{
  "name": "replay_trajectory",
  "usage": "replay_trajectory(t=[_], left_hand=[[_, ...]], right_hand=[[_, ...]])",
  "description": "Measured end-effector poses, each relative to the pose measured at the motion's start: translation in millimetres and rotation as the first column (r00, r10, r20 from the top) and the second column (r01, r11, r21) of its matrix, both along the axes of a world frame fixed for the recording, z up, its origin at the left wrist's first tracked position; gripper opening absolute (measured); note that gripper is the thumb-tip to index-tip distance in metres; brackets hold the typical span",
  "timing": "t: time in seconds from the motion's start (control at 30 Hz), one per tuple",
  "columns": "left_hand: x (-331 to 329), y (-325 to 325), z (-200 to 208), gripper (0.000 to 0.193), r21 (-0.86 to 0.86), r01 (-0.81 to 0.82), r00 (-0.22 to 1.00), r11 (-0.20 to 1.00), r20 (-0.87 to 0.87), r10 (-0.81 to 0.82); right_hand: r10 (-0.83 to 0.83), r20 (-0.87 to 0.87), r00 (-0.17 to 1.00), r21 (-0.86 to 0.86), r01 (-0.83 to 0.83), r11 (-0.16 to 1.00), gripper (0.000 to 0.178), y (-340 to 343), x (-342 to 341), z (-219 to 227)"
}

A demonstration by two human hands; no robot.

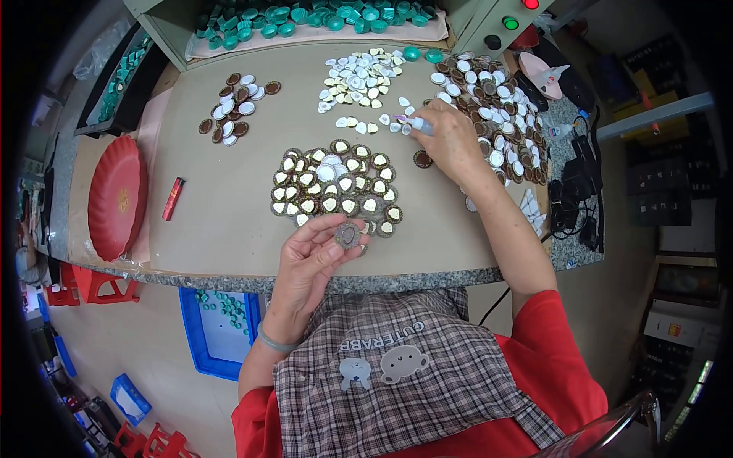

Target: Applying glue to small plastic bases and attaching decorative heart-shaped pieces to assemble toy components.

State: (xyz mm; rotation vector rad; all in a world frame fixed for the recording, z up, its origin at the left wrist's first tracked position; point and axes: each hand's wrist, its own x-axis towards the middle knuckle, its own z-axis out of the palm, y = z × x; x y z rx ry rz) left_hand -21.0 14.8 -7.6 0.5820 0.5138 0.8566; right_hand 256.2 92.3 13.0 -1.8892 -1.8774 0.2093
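My left hand (304,259) pinches a small round scalloped disc (348,236), with a ring-shaped mark on its upturned face, near the table's front edge. Just beyond it lies a cluster of brown scalloped discs (349,206), many bearing a gold-and-white rounded piece. In the middle of that cluster sit a few white discs (328,169). My right hand (452,136) is closed around a small pale bottle-like tool (420,124) with a thin purple tip. That tip points left, close to a loose row of small gold-and-white pieces (363,127). Fingers hide most of the tool.
More small pieces (359,79) are heaped behind. Brown and white discs lie in a large pile (500,114) at right and a small group (231,111) at left. A red fluted tray (118,200) and red tube (173,199) stand left. Green cups (336,21) fill the back shelf.
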Motion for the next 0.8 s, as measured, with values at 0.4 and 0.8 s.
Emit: replay_trajectory(t=[0.4, 0.8], left_hand=[[-2, 0, -2, 0.036, 0.001, 0.002, 1.000, 1.000, 0.002, -0.002], [-2, -4, -1, 0.036, 0.009, -0.014, 1.000, 1.000, -0.001, 0.014]], right_hand=[[0.098, -0.046, 0.994, -0.157, -0.105, 0.982, 0.021, 2, 5, 5], [0.443, 0.022, 0.896, -0.056, -0.441, 0.896, 0.018, 9, 5, -7]])
